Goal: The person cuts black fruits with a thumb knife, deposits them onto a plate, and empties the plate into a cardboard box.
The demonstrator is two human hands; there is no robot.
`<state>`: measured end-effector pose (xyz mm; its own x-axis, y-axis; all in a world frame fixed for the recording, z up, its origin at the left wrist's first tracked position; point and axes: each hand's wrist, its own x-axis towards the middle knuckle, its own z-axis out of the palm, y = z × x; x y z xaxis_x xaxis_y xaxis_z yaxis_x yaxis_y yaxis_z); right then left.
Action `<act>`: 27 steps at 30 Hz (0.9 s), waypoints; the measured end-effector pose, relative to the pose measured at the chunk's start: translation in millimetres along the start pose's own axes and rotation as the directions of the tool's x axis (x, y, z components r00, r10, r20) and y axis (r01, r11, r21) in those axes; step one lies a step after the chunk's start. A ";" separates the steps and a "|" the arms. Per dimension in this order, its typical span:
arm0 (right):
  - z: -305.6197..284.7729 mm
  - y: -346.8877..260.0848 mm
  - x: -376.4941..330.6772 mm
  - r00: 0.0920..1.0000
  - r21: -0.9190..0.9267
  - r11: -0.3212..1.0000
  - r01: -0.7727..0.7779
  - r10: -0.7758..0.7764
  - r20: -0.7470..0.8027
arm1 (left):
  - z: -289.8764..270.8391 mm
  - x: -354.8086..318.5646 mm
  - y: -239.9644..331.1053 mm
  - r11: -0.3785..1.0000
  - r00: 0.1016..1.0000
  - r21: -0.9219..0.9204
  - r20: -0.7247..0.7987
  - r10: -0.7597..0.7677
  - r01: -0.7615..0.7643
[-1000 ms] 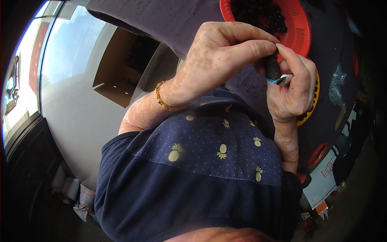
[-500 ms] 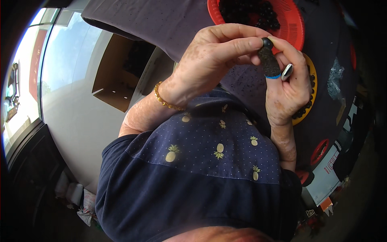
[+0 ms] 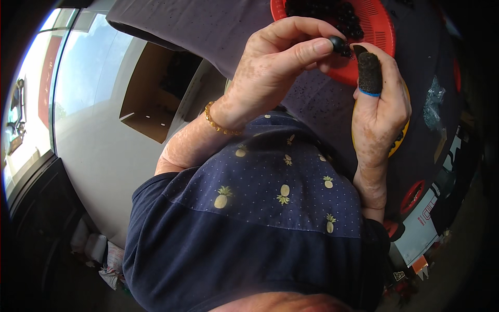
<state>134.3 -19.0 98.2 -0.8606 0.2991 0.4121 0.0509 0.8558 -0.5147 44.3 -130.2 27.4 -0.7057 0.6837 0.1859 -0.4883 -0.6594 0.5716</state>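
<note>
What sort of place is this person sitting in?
Perhaps a small hand-work spot in a home or shop; I can't tell which. A cloth-covered table bears a red basket of dark pieces, and the left hand pinches a dark ball.

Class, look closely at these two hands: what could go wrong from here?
1. The round, dark ball is pinched only at the fingertips of the left hand, so it might slip and drop, perhaps into the red slotted basket.
2. The dark, blue-rimmed thumb sleeve on the right hand may dull that thumb's feel.
</note>
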 end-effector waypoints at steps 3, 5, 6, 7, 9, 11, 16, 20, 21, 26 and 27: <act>3.5 8.5 3.6 0.983 -0.037 0.982 0.184 -0.185 -0.019 | 0.9 -0.4 1.0 0.999 1.000 0.024 0.009 0.023 -0.023; 0.1 2.0 5.7 0.983 -0.047 0.982 0.183 -0.183 0.001 | 2.2 -1.2 3.7 0.997 0.999 0.074 0.032 0.025 -0.027; -0.8 -0.3 6.5 0.983 -0.057 0.982 0.182 -0.181 0.020 | 2.0 -1.1 3.4 0.997 0.999 0.074 0.030 0.026 -0.028; -0.2 0.0 6.5 0.983 -0.056 0.981 0.183 -0.183 0.022 | 1.9 -0.6 2.7 0.996 0.999 0.084 0.037 0.037 -0.040; 0.8 1.8 6.6 0.980 -0.108 0.974 0.198 -0.198 0.006 | 2.4 -0.3 2.5 0.994 0.998 0.095 0.044 0.047 -0.051; 0.0 -2.0 6.5 0.984 -0.110 0.978 0.179 -0.179 0.007 | 4.0 -0.9 3.5 0.992 0.998 0.109 0.027 0.060 -0.062; 0.9 -0.5 5.9 0.982 -0.122 0.974 0.189 -0.191 -0.005 | 5.4 -1.6 4.0 0.986 0.997 0.150 0.024 0.075 -0.078; 2.5 7.4 6.3 0.973 -0.142 0.964 0.225 -0.231 -0.025 | 2.2 -0.8 2.9 0.980 0.995 0.177 0.054 0.083 -0.091; 3.3 10.6 6.6 0.952 -0.148 0.946 0.289 -0.300 -0.057 | 3.0 -1.3 3.5 0.980 0.995 0.177 0.054 0.083 -0.091; 4.1 12.5 7.6 0.951 -0.130 0.947 0.294 -0.304 -0.060 | 5.4 -2.6 4.0 0.965 0.995 0.242 0.030 0.098 -0.102; 4.1 13.1 7.6 0.950 -0.131 0.946 0.295 -0.306 -0.066 | 5.9 -2.7 4.4 0.965 0.995 0.242 0.031 0.097 -0.102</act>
<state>126.3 -7.2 91.5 -0.7999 0.0503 0.5980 -0.1399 0.9534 -0.2672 47.1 -133.1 34.1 -0.7336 0.6258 0.2651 -0.2754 -0.6303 0.7259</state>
